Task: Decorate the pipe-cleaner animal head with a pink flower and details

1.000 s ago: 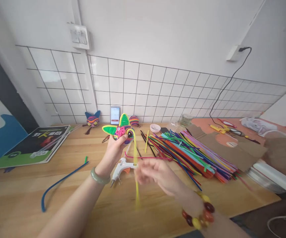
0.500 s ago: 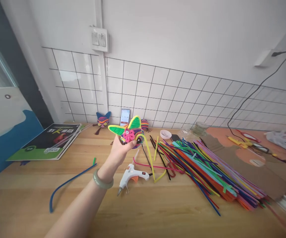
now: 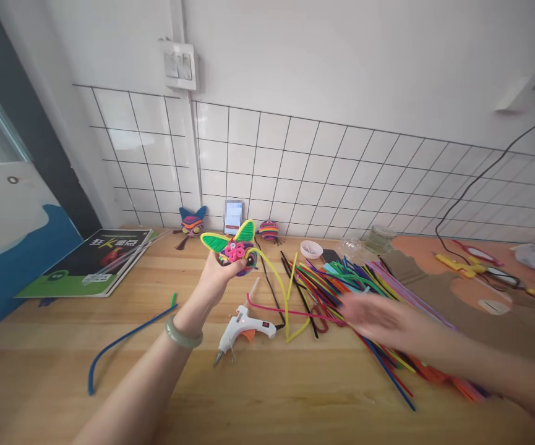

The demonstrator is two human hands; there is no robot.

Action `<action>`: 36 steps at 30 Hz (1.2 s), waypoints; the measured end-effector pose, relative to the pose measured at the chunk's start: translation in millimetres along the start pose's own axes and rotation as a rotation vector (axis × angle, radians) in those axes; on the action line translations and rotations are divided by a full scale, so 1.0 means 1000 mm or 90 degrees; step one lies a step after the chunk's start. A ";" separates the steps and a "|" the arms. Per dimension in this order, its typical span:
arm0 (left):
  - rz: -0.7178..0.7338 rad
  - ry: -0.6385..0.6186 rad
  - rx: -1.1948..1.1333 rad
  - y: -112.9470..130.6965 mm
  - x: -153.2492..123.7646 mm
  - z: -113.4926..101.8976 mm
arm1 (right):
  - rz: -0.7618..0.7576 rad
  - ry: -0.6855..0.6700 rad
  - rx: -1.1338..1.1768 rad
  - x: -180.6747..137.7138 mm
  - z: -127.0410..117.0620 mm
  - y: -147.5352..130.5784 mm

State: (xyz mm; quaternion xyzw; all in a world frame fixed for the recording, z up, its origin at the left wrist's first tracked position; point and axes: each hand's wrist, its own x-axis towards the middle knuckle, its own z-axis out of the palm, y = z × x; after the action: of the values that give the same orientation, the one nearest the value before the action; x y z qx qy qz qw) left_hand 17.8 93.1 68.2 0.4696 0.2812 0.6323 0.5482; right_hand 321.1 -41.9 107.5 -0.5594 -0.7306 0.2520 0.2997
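Observation:
My left hand (image 3: 216, 275), with a pale green bangle at its wrist, is closed around a striped pipe-cleaner animal head (image 3: 243, 267). The head has green ears edged in yellow, a pink flower and a dark eye. A long yellow pipe cleaner (image 3: 279, 272) trails from its right side toward the table. My right hand (image 3: 369, 315) is over the pile of coloured pipe cleaners (image 3: 323, 284), its fingers smeared by motion, so what they hold cannot be made out. Below the head lies a white hot glue gun (image 3: 243, 327), nozzle pointing down-left.
A blue pipe cleaner (image 3: 123, 340) and a book (image 3: 109, 253) lie at left. A finished striped head (image 3: 192, 224), a phone (image 3: 234, 216) and a striped ball (image 3: 268, 230) stand against the wall. A pink dish (image 3: 311, 250), glass jar (image 3: 380, 238) and yellow-handled tool (image 3: 459, 266) are farther right.
My right hand has come in from the right over the pipe-cleaner pile. My left hand still holds the animal head, which appears slightly farther left, uncovering the striped ball behind.

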 end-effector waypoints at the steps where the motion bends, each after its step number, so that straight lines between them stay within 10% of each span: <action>1: -0.011 0.005 -0.003 0.001 0.000 0.001 | 0.032 -0.078 0.070 0.039 0.010 -0.011; 7: -0.052 -0.015 -0.036 0.008 -0.003 0.005 | 0.123 -0.115 0.292 0.175 0.088 -0.067; 18: 0.001 0.030 -0.078 0.018 -0.003 0.006 | 0.081 -0.128 0.466 0.194 0.090 -0.052; 36: 0.009 0.004 -0.107 0.021 0.001 -0.005 | -0.161 -0.156 0.330 0.220 0.089 -0.039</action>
State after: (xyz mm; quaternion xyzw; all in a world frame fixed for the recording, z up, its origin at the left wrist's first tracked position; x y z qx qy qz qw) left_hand 5.0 89.5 84.4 0.4222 0.2257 0.6587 0.5804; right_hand 188.4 159.1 107.6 -0.3347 -0.7361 0.4564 0.3712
